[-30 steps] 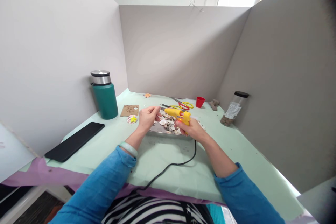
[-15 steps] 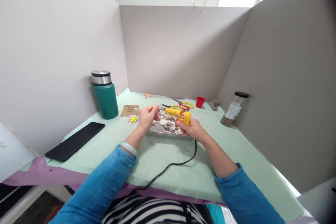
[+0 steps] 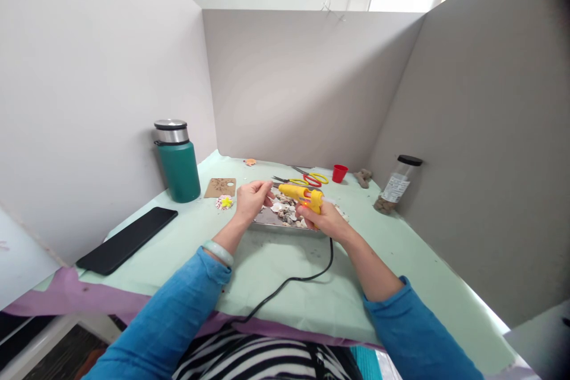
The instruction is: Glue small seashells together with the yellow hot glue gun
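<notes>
Yellow glue gun is located above the metal tray, nozzle directed left toward the left hand. Layout, left to right: flat black slab near the front edge of the green-covered table; green bottle, upright, behind it; brown board with a white spot; round ornament with a yellow top, just beside the left wrist. Left hand: thumb and fingertips pressed together near the nozzle; whether they pinch a small part cannot be determined. Tray: holds shells. Scissors lie behind it. Right hand: fingers wrapped around the gun handle; black cable runs from below it to the table's front edge. Red cup stands farther back. Black-lidded jar, with brown contents, stands at far right.
</notes>
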{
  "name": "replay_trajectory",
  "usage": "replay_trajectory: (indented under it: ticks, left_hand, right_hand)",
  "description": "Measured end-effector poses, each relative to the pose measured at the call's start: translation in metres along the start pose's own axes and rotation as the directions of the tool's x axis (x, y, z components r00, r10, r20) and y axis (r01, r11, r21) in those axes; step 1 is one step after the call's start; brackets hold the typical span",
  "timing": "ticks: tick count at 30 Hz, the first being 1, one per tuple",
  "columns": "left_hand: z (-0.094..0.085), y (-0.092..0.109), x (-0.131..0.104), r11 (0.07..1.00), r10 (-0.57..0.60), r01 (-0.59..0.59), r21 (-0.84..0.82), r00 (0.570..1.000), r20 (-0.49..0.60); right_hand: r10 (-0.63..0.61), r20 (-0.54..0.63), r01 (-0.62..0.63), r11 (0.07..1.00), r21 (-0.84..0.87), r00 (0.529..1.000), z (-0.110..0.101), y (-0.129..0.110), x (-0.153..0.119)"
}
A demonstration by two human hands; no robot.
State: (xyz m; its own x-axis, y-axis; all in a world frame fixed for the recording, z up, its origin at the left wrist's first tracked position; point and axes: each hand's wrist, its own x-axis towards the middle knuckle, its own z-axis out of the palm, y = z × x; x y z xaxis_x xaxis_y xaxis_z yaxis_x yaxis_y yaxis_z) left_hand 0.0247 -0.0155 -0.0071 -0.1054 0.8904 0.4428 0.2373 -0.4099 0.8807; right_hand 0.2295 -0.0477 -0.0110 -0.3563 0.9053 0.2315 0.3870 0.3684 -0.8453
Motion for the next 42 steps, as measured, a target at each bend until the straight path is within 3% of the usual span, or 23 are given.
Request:
replay_trajectory:
  ticks: [17, 28, 42]
  left_hand:
    - [0.0003, -0.0005, 0.0, 1.0, 0.0, 0.0, 0.003, 1.0, -0.013]
    - [-0.0015, 0.0, 0.0019, 0.996, -0.037, 0.035, -0.082, 0.999, -0.028]
    - [0.0001, 0.0026, 0.0002, 1.0, -0.019, 0.019, -0.001, 1.0, -0.002]
  right_hand:
    - [-0.006, -0.018, 0.006, 1.0, 0.019, 1.0, -0.0008, 0.0013, 0.0017]
    - [-0.005, -0.035, 0.005, 1.0, 0.005, 0.999, -0.002, 0.0027, 0.0012]
    - [-0.015, -0.01, 0.015, 1.0, 0.004, 1.0, -0.001, -0.0041, -0.0005]
